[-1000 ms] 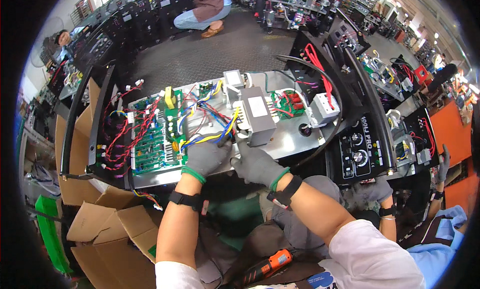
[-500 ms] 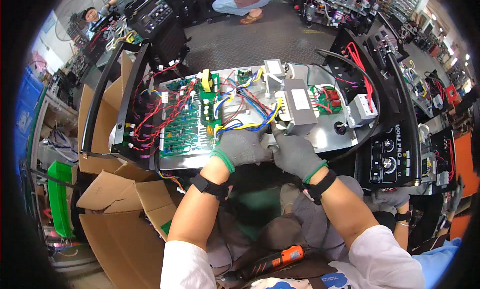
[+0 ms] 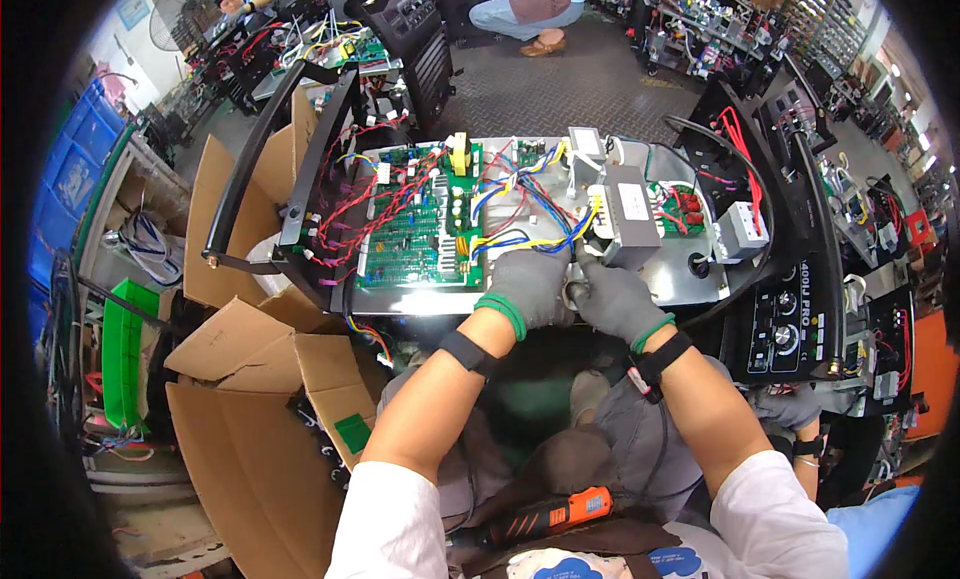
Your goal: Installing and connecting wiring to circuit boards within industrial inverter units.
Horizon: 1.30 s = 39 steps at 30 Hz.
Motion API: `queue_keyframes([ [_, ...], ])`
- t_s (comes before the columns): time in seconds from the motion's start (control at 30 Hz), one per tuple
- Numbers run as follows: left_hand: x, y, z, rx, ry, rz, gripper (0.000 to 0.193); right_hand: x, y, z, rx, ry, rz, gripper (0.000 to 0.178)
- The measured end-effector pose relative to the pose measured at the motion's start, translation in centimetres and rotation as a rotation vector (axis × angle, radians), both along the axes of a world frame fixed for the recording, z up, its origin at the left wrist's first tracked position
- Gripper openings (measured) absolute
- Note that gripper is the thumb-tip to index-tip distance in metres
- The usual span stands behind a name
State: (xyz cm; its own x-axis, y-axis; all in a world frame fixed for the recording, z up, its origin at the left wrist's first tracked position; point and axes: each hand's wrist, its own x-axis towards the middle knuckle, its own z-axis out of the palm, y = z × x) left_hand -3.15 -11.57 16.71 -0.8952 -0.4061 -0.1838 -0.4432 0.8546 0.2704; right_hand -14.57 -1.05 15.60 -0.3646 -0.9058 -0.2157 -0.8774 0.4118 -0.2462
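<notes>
An opened machine chassis (image 3: 430,301) with a bare metal base lies across in front of me. My left hand (image 3: 528,287), in a grey glove, is closed at its near edge, just below a bundle of blue and yellow wires (image 3: 540,245). Beside it, my gloved right hand (image 3: 615,301) pinches close to the same spot, in front of the grey transformer (image 3: 632,219). What the fingertips hold is hidden by the gloves. A green circuit board (image 3: 410,234) with red wires (image 3: 385,204) fills the chassis's left side.
Black handled panels stand at both ends, the right one with a knob panel (image 3: 788,324). An orange-and-black power tool (image 3: 555,517) rests on my lap. Cardboard boxes (image 3: 260,459) and a green bin (image 3: 130,354) are at left. A co-worker's gloved hand (image 3: 787,407) shows at right; another person crouches beyond.
My view has turned a little left, so the scene sits farther right. Both hands stay together by the wire bundle, with their fingers slightly shifted.
</notes>
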Motion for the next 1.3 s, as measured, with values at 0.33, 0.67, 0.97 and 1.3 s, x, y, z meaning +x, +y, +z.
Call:
queue_keyframes([
  [0.33, 0.3, -0.1, -1.1, 0.056, 0.034, 0.013, 0.077, 0.3, -0.3, -0.7, -0.039, 0.177, 0.12, 0.069],
  [0.67, -0.9, 1.9, -2.7, -0.023, 0.125, 0.221, 0.051, 0.9, -0.7, -0.7, 0.062, 0.226, 0.081, 0.05],
  [0.97, 4.1, 2.6, -0.8, 0.184, 0.289, 0.177, 0.037, 0.7, 0.5, -0.1, -0.001, 0.1, 0.138, 0.037],
  [1.3, 5.8, 1.0, -3.3, 1.161, 0.748, 0.549, 0.052, 2.2, -2.2, 13.7, -0.325, -0.262, 0.23, 0.036],
])
